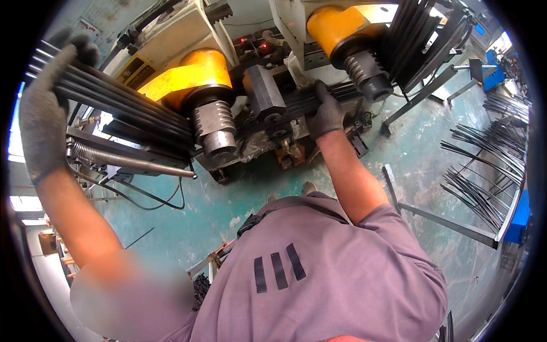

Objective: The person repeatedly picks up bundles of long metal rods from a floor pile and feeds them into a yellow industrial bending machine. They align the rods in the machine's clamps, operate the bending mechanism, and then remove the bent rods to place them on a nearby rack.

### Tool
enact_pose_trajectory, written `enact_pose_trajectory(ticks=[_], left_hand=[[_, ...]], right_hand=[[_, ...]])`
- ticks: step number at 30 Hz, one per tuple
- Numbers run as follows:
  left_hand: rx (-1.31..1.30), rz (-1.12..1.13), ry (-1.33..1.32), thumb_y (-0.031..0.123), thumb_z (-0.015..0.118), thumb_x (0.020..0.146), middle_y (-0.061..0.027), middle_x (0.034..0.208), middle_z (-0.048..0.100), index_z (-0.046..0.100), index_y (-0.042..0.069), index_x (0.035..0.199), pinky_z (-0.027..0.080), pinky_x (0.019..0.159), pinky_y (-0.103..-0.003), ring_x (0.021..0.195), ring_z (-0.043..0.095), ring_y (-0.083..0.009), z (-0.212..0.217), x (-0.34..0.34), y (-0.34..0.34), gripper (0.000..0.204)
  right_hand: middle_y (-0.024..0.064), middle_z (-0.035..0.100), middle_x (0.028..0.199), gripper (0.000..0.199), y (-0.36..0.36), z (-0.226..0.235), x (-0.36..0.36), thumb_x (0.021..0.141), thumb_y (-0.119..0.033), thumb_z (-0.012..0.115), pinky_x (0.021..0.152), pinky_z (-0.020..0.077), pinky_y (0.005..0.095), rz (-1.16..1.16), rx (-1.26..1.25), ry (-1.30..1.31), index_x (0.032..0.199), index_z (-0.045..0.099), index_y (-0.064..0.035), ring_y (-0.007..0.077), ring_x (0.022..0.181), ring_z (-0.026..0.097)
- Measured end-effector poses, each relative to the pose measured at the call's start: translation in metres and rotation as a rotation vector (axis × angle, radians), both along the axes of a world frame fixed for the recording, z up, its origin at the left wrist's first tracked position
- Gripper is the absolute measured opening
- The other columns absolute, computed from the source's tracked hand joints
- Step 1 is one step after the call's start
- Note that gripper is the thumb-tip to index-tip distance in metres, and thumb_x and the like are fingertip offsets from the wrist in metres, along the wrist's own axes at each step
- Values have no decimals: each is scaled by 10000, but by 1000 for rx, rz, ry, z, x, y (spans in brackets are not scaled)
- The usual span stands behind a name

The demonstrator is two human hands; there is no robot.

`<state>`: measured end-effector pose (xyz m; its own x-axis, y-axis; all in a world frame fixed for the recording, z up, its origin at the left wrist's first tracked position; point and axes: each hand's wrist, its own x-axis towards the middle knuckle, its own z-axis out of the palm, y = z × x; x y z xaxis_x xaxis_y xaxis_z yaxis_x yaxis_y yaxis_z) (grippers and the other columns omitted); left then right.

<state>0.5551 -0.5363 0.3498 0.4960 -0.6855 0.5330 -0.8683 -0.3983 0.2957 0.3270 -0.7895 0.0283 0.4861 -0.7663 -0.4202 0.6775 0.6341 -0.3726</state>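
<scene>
Both gloved hands are on the bundle of dark metal rods (142, 111), which runs across the machine from about ten o'clock toward two. The left hand (43, 114), up at nine to ten o'clock, is wrapped around the bundle's near end, fingers curled over the top and closed on the rods. The right hand (326, 114), just past twelve, is pressed down on the same rods where they pass between the two yellow guards, fingers bent over them in a closed grip.

Tight quarters in the middle: the left yellow guard (191, 74) and its ribbed steel roller (215, 122) sit right against the rods, with a dark hexagonal block (265, 91) just beside the right hand. The right yellow guard (333, 25) and its roller (367, 74) crowd in at one o'clock, where more rods fan upward. A coiled spring (114, 157) lies just below the bundle near the left forearm.

Open room is lower down: green floor (410, 154) spreads from three to five o'clock. Loose bent rods (484, 171) lie on a rack at three o'clock, well apart from the hands.
</scene>
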Motion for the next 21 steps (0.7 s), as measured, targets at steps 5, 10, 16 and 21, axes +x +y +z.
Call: enact_pose_trajectory(ticks=[5, 10, 16, 21], left_hand=[[147, -50, -1, 215, 412, 1028, -150, 1144, 685, 638, 41, 1228, 476, 1025, -377, 1106, 654, -231, 7, -15, 1, 348], [105, -54, 75, 202, 427, 1023, -138, 1112, 698, 661, 34, 1190, 485, 1001, -353, 1059, 674, -227, 5, -32, -8, 334], [146, -11, -8, 158, 463, 999, -119, 1115, 702, 662, 65, 1206, 489, 1000, -349, 1041, 679, -215, 6, -25, 0, 302], [284, 63, -181, 75, 419, 996, -83, 1176, 685, 632, 127, 1267, 475, 1031, -352, 1118, 646, -200, 10, -4, 14, 348]], right_hand=[[116, 666, 921, 125, -8, -35, 1, 942, -116, 578, 830, 535, 408, 23, -46, -47, 1011, 610, -16, 256, 892, 657], [89, 663, 1010, 169, -11, -47, -1, 955, -118, 573, 860, 528, 374, 50, -78, -62, 1082, 624, -20, 236, 950, 644], [97, 669, 1012, 173, -5, -32, -4, 953, -123, 578, 853, 537, 367, 94, -54, -29, 1079, 624, -14, 236, 956, 650], [102, 672, 1004, 173, -7, -39, -4, 948, -119, 575, 871, 530, 368, 85, -52, -47, 1075, 622, -12, 233, 954, 651]])
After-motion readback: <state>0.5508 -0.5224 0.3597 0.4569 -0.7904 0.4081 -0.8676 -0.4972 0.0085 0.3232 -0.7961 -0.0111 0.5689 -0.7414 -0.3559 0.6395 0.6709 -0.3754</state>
